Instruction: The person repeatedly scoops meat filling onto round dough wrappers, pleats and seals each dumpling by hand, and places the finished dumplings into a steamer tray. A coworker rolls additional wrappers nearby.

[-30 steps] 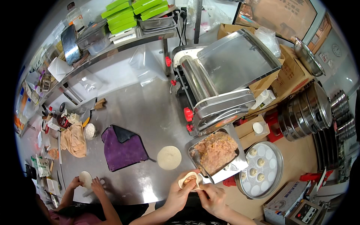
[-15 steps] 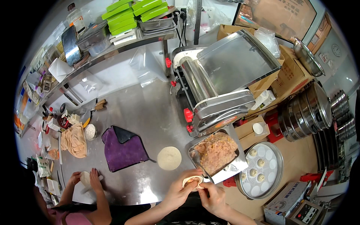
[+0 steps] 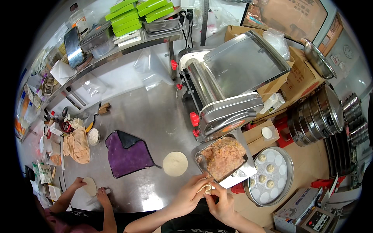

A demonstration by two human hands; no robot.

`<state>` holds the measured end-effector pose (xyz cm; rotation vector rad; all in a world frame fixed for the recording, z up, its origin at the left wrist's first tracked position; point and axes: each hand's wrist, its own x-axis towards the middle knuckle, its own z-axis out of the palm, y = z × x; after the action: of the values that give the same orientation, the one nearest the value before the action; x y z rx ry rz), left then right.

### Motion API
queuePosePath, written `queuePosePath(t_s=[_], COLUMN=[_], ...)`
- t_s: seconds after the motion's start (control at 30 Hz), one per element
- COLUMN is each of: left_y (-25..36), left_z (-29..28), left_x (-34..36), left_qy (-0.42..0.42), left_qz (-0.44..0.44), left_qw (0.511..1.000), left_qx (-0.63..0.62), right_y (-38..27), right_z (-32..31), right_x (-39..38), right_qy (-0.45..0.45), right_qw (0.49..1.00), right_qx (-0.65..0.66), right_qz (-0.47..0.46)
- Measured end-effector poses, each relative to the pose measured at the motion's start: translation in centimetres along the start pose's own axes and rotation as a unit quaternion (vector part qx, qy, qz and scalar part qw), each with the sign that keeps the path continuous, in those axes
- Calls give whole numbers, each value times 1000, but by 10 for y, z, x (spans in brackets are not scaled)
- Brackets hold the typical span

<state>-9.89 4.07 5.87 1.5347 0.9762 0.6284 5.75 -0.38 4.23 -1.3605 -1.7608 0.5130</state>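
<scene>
Just below a metal pan of minced filling (image 3: 223, 155), my left hand (image 3: 192, 198) is closed round a folded dough wrapper (image 3: 205, 188). My right hand (image 3: 218, 202) pinches the right side of the same wrapper. My fingers hide much of it, and I cannot make out the filling inside. A spoon handle in the pan is partly behind my hands. A flat dough round (image 3: 175, 164) lies on the steel table (image 3: 128, 106), left of the pan.
At left, a co-worker's hands (image 3: 103, 194) handle another dough round (image 3: 90, 186). A purple cloth (image 3: 126, 159) lies mid-table. A roller machine (image 3: 223, 116) stands behind the pan. A perforated steamer tray with dumplings (image 3: 278, 176) is at right, near stacked steamers (image 3: 316, 116).
The wrapper has gone from an open cup showing filling to a folded, narrower shape, with my left hand turned over it. The co-worker's hands have shifted on their dough round.
</scene>
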Motion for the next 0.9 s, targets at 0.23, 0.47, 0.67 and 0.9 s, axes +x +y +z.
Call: queuePosePath(t_s=[0.23, 0.47, 0.67, 0.9], left_y=[-9, -10, -5, 8], left_z=[33, 24, 14, 23], left_x=[-8, -3, -3, 0], left_qy=[154, 136, 113, 199], left_qz=[-99, 5, 19, 23], left_qw=[886, 976, 982, 959], left_qx=[-426, -170, -148, -198], right_y=[-7, -4, 1, -8], right_z=[4, -1, 0, -1], right_x=[8, 12, 17, 22], right_qy=[10, -25, -11, 26], right_qw=[998, 999, 995, 997], right_qx=[-30, -25, -35, -26], right_qz=[-50, -10, -94, -62])
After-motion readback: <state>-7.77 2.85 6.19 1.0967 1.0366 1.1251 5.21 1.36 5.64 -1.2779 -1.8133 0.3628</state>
